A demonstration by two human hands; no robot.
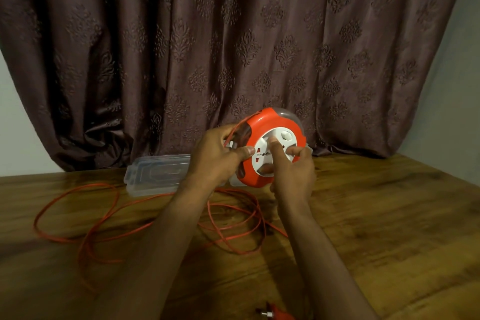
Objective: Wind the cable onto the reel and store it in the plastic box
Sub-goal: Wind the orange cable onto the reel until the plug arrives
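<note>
An orange cable reel [262, 122] with a white socket face is held up above the table, tilted toward me. My left hand [218, 156] grips its left rim, thumb on the white face. My right hand [291, 169] holds the lower right side, with a finger pressed on the white hub. Orange cable [85, 228] lies in loose loops on the table, and one strand rises to the reel's left edge. The cable's plug [270, 313] rests at the bottom edge of view. A clear plastic box [153, 174] lies behind my left hand, partly hidden.
The wooden table [389, 215] stretches to a far edge against a dark patterned curtain [233, 47]. Bare tabletop shows to the right of the reel. Cable loops cover the left and middle of the table.
</note>
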